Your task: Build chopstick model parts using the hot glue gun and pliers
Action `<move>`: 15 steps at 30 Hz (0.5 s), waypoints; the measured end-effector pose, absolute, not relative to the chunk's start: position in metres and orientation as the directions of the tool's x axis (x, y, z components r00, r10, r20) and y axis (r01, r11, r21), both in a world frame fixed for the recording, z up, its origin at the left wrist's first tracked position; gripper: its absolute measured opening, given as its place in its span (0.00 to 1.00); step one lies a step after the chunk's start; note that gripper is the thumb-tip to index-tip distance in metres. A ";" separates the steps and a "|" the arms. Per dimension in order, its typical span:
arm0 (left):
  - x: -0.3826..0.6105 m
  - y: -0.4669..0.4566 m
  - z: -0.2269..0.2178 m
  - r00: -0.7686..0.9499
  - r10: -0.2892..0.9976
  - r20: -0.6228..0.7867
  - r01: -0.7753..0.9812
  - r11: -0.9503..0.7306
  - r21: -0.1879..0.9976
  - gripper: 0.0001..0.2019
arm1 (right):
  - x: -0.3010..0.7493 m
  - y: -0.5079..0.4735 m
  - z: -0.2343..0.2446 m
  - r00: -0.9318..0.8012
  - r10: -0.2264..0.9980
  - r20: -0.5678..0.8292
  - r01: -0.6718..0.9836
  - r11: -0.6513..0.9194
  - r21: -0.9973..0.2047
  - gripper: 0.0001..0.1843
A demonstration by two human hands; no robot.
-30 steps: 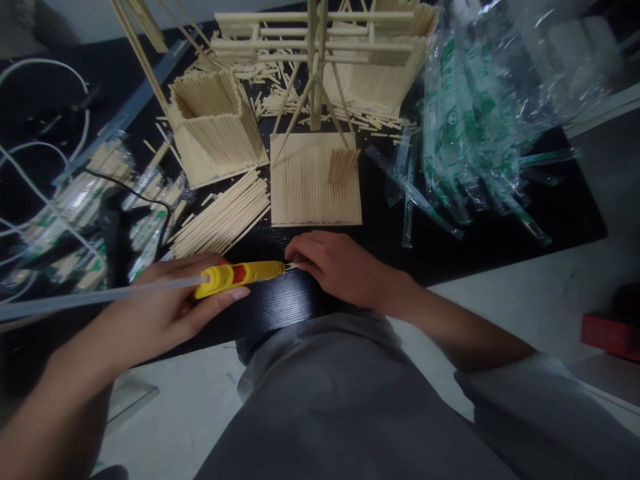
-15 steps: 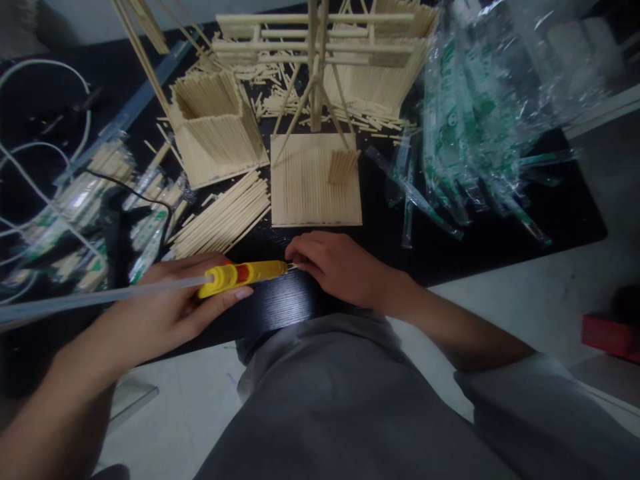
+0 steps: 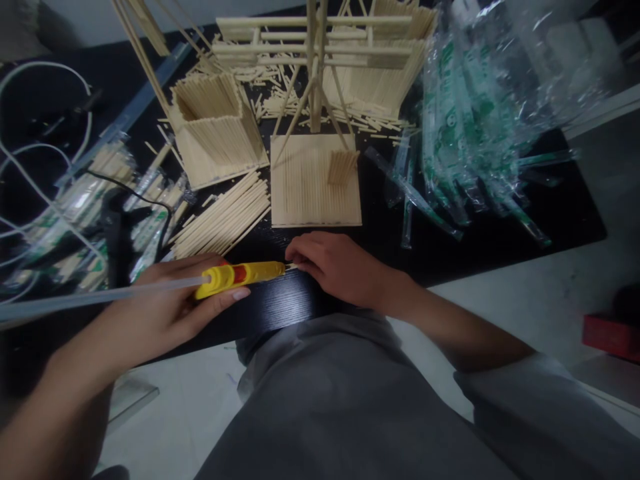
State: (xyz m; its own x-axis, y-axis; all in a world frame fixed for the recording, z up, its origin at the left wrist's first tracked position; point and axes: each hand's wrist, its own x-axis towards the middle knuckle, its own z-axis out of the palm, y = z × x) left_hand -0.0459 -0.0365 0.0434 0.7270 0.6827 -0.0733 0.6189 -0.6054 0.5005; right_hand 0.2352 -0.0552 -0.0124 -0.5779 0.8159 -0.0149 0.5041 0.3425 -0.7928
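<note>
My left hand [image 3: 170, 300] is wrapped round a yellow hot glue gun [image 3: 245, 275], with a long translucent glue stick [image 3: 120, 293] running out of its back end. The gun's nozzle points right, close to the fingertips of my right hand [image 3: 340, 263]. Those fingers are pinched on a small wooden stick [image 3: 293, 266], mostly hidden by the hand. Just beyond my hands lies a flat panel of wooden sticks [image 3: 313, 193], bearing a small slatted piece [image 3: 343, 167] and a stick frame [image 3: 315, 87]. A bundle of loose sticks [image 3: 225, 213] lies left of the panel.
A hollow stick-walled box [image 3: 215, 140] stands at back left, with cut stick pieces [image 3: 280, 100] behind. Clear and green plastic wrappers [image 3: 465, 127] pile up at right. Packaged sticks [image 3: 90, 180] and a white cable [image 3: 45, 180] lie at left on the black table [image 3: 550, 207].
The glue gun has shifted slightly left, its nozzle a little farther from my right fingers. My right hand stays in place.
</note>
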 end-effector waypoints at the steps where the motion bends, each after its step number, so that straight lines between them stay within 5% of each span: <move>1: -0.046 -0.037 0.044 0.728 0.682 -0.070 0.616 -0.606 0.503 0.14 | 0.235 -0.055 -0.012 -0.576 0.818 -0.016 0.505 0.340 -0.793 0.11; 15: -0.043 -0.035 0.042 0.743 0.669 0.005 0.571 -0.639 0.516 0.14 | 0.235 -0.055 -0.012 -0.567 0.824 -0.020 0.503 0.327 -0.800 0.10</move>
